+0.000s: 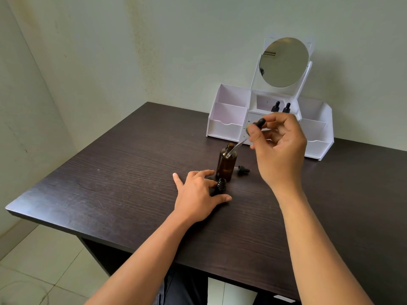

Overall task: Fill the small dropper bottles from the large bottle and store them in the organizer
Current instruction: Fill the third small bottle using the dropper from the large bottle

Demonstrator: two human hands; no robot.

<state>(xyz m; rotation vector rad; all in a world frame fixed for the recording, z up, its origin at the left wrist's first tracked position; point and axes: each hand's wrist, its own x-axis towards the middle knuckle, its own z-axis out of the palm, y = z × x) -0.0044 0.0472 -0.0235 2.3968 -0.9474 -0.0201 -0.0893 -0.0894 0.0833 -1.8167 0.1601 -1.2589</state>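
Note:
The large amber bottle stands open on the dark table. My right hand pinches a dropper by its black bulb, holding it tilted above the bottle, with the glass tip just in front of the bottle's neck. In front of the large bottle, a small dark dropper bottle stands open, steadied between the fingers and thumb of my left hand. A second dropper cap lies on the table right of the large bottle. Two capped small bottles stand in the white organizer's middle compartment.
The organizer sits at the back of the table against the wall and carries a round mirror. Its left and right compartments look empty. The table's left edge drops off to a tiled floor.

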